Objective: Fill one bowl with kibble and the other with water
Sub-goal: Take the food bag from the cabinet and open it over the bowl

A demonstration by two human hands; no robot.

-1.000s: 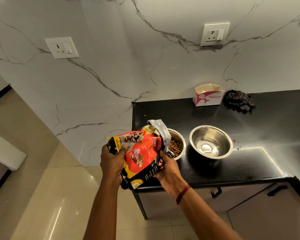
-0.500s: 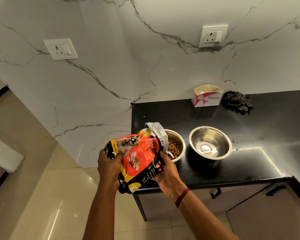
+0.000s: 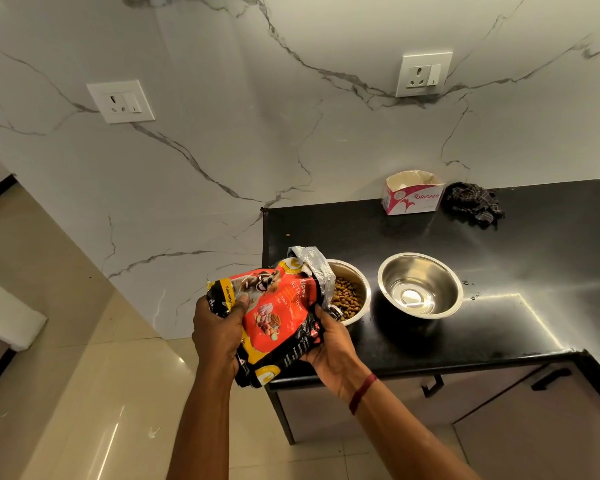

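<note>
Both hands hold a red, black and yellow kibble bag (image 3: pixel 274 313) tilted with its silver open mouth over the left steel bowl (image 3: pixel 362 285). My left hand (image 3: pixel 219 332) grips the bag's bottom end, and my right hand (image 3: pixel 329 344) grips its lower side near the bowl. Brown kibble (image 3: pixel 349 299) lies in the left bowl, whose left part is hidden by the bag. The right steel bowl (image 3: pixel 420 285) stands just beside it on the black counter (image 3: pixel 499 323) and holds a little clear water at the bottom.
A pink and white cardboard box (image 3: pixel 413 194) and a dark checked cloth (image 3: pixel 475 202) sit at the back of the counter by the marble wall. One loose kibble piece (image 3: pixel 287 234) lies near the counter's back left. Water drops (image 3: pixel 470 289) dot the counter right of the bowls.
The bag and both hands have stayed over the left bowl, shifting only slightly; the view has drifted a little. The kibble in the bowl looks about the same.
</note>
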